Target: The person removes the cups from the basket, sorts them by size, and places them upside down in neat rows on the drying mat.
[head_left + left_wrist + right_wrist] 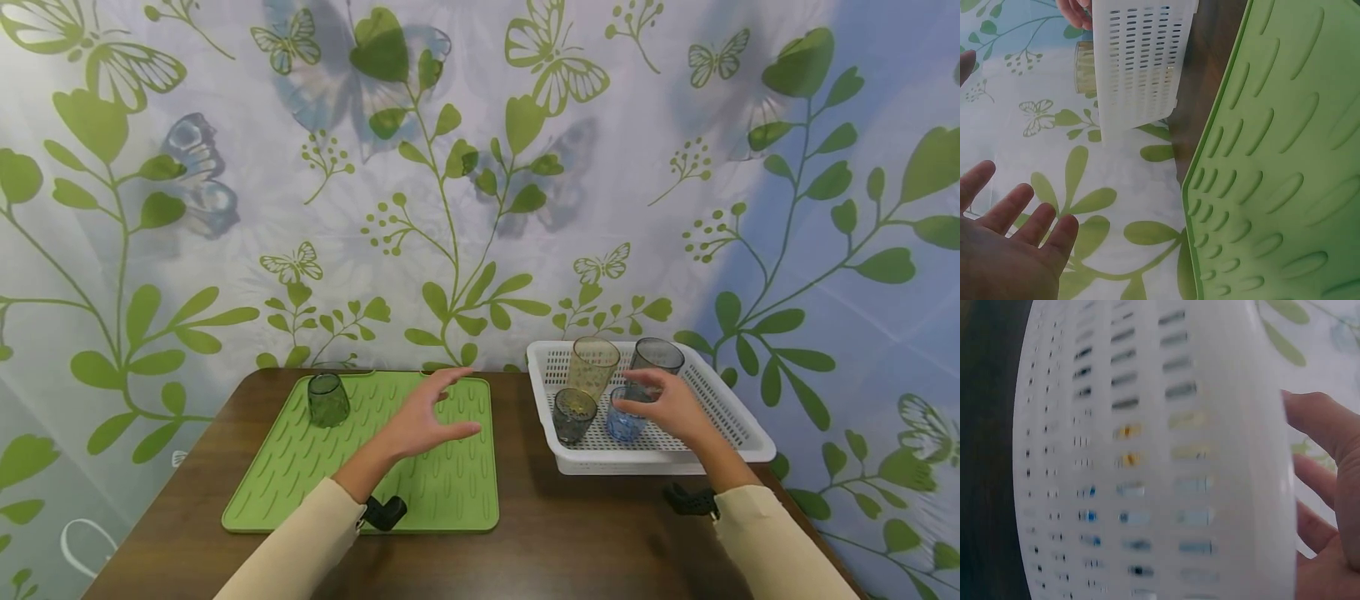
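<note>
A white perforated plastic basket holds a small blue glass, a dark grey glass, a taller yellowish glass and a grey glass. Over the basket's right part, my right hand is at the blue glass, thumb and fingers apart; contact cannot be made out. The right wrist view has the basket wall in front of that hand. With fingers spread and nothing held, my left hand hovers above a green ridged drying mat. A green glass stands at the mat's back left.
Both the mat and the basket lie on a brown wooden table. Directly behind it hangs a curtain with leaves and butterflies, which also runs along the right side. A black wrist strap device sits below the left hand.
</note>
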### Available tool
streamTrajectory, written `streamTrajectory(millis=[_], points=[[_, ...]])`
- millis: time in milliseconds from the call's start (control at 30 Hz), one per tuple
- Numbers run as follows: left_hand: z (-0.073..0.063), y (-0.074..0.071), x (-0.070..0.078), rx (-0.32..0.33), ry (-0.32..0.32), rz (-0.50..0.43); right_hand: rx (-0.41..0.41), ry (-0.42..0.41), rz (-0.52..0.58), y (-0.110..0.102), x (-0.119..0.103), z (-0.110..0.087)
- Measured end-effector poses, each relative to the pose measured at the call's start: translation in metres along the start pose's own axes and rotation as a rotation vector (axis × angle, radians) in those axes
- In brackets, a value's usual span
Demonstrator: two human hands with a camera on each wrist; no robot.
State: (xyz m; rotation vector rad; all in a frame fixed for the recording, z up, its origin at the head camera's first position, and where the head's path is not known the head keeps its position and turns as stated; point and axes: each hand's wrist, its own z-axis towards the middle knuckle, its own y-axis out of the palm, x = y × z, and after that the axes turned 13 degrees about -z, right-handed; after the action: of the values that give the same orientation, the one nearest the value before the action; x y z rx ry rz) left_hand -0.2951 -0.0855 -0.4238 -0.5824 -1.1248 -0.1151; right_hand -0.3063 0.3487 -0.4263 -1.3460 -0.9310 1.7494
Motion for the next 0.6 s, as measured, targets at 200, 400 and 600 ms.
streamTrajectory(millis=[200, 400, 600], points=[[0.003, 0.003, -0.001, -0.013, 0.015, -0.003, -0.053, 0.031, -0.032, -0.004, 0.009, 0.001], [0.003, 0.008, -0.002, -0.007, 0.010, -0.021, -0.116, 0.043, -0.002, -0.005, 0.021, 0.005], [0.003, 0.011, -0.004, -0.006, 0.000, -0.023, -0.193, 0.050, 0.028, -0.006, 0.034, 0.007]])
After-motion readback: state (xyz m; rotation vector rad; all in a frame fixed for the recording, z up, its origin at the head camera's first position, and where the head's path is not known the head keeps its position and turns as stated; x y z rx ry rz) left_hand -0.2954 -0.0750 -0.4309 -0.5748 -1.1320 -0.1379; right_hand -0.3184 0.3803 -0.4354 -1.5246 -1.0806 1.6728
